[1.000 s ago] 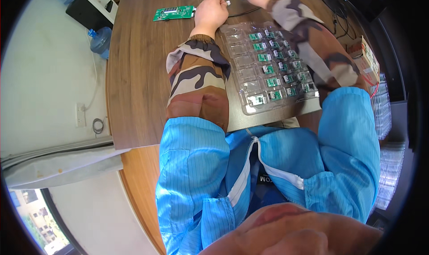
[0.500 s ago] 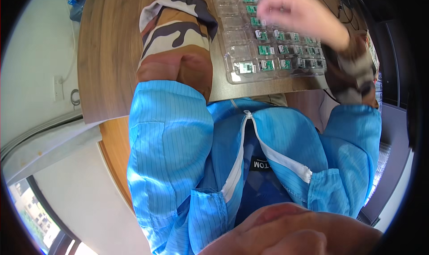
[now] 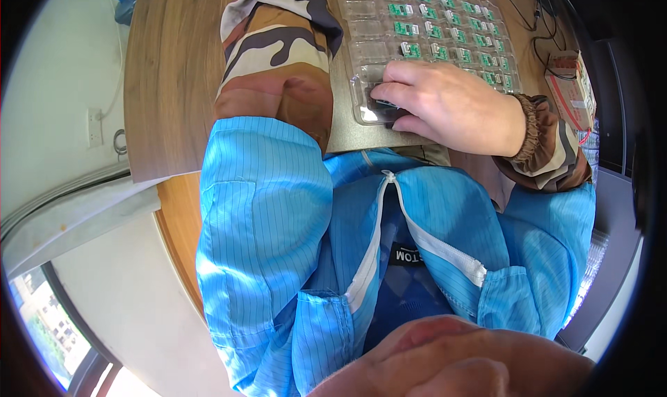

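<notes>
My right hand (image 3: 451, 105) reaches over the near left corner of a clear plastic tray (image 3: 367, 30). Its thumb and fingers close round a small circuit board (image 3: 383, 103) in the corner compartment; the fingers and their shadow hide most of the board. Rows of similar green boards with white connectors (image 3: 410, 50) lie in the tray's other compartments, while the leftmost column farther back has bare pockets. The left forearm, in a camouflage sleeve (image 3: 278, 49), stretches forward along the tray's left side, and my left hand lies past the top edge of the picture.
The tray rests on a brown wood-grain table (image 3: 174, 84) close to its near edge. At the right stand a red and white box (image 3: 573, 87) and loose black cables (image 3: 549, 35). A blue plastic bag (image 3: 127, 6) hangs beyond the table's far left.
My right hand has come down and nearer from above the tray's middle to its near left corner, and its fingers have closed there. The left forearm has stayed nearly still.
</notes>
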The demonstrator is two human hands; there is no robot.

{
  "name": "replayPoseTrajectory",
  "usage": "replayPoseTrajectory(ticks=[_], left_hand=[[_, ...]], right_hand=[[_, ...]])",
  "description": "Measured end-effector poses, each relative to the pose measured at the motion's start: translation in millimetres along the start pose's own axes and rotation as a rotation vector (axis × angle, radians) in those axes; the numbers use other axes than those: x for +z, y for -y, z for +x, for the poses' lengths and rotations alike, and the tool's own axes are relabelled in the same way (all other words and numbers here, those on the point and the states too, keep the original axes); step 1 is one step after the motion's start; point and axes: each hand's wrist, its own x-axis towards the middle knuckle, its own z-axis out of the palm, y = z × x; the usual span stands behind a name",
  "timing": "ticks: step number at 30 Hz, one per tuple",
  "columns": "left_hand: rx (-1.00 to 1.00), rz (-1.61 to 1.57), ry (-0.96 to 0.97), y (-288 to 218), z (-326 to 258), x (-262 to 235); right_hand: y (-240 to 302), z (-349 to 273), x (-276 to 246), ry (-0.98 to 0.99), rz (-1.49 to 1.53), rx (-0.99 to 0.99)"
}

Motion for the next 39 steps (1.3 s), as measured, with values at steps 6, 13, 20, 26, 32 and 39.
replayPoseTrajectory(ticks=[6,13,20,26,32,39], left_hand=[[0.0,0.003,0.015,-7.7,2.1,0.8],[-0.029,-0.03,0.039,-13.8,-0.2,-1.4],[-0.073,0.026,0.105,-5.2,3.5,-1.0],[-0.119,0.0,0.092,-10.1,-1.2,-6.8],[-0.137,-0.021,0.084,-11.1,-2.4,-8.2],[-0.153,-0.033,0.067,-12.1,3.2,-7.1]], right_hand=[[-4.3,0.3,-9.6,0.098,0.126,0.047],[-60.5,17.0,-30.8,-0.323,0.284,0.012],[-151.5,60.2,-46.2,-0.403,1.128,0.492],[-226.4,95.8,-20.9,-0.48,0.772,0.46],[-232.3,112.5,-24.3,-0.507,0.564,0.547],[-221.1,106.5,-34.5,-0.604,0.634,0.425]])
